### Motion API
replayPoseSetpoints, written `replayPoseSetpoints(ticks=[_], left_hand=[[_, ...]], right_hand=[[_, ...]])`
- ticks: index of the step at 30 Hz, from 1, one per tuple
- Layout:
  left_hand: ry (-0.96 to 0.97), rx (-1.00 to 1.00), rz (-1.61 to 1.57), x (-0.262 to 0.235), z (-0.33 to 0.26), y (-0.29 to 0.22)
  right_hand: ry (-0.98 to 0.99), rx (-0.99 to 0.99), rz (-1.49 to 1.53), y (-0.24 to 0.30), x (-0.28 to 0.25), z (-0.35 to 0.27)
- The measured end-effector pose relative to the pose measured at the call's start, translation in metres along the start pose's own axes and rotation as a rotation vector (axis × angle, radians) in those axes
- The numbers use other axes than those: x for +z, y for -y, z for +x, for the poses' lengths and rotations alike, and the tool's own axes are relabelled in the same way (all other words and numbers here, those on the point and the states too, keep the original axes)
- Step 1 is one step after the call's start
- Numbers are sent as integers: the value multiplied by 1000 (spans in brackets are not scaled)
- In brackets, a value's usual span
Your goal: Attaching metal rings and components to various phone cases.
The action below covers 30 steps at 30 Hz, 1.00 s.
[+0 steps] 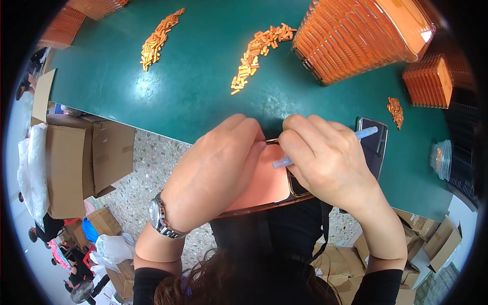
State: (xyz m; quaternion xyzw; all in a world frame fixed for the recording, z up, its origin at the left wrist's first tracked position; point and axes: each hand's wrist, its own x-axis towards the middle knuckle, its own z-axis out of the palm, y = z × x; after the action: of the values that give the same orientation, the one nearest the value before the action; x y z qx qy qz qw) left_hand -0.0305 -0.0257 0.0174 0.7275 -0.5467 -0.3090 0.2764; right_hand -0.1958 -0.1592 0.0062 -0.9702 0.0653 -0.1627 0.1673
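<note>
An orange phone case with a pale peach panel and a dark, gold-rimmed camera area lies between my hands at the table's near edge. My left hand, with a metal watch on the wrist, is closed at the case's far edge, its fingertips pinched there. My right hand is curled round a pale blue, pen-like stick, with its fingertips at the same edge close to my left ones. Whatever small part sits between the fingertips is hidden. A dark smartphone lies just right of my right hand.
Piles of small orange pieces lie on the green table, with another pile farther right. Tall stacks of orange cases stand at the back right. A clear plastic tub is at the right edge. Cardboard boxes stand left.
</note>
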Motion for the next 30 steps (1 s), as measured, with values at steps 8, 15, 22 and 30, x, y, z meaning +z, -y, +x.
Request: replayPoseSetpoints(ticks=[8, 15, 22, 30], left_hand=[[-14, -35, -13, 5, 2, -5], [-72, 18, 187, 15, 4, -5], [-106, 79, 237, 20, 5, -3], [-129, 152, 237, 22, 4, 0]], right_hand=[[60, 73, 40, 2, -5, -5], [111, 191, 161, -8, -22, -12], [232, 148, -83, -3, -20, -16], [68, 53, 26, -16, -10, -16]])
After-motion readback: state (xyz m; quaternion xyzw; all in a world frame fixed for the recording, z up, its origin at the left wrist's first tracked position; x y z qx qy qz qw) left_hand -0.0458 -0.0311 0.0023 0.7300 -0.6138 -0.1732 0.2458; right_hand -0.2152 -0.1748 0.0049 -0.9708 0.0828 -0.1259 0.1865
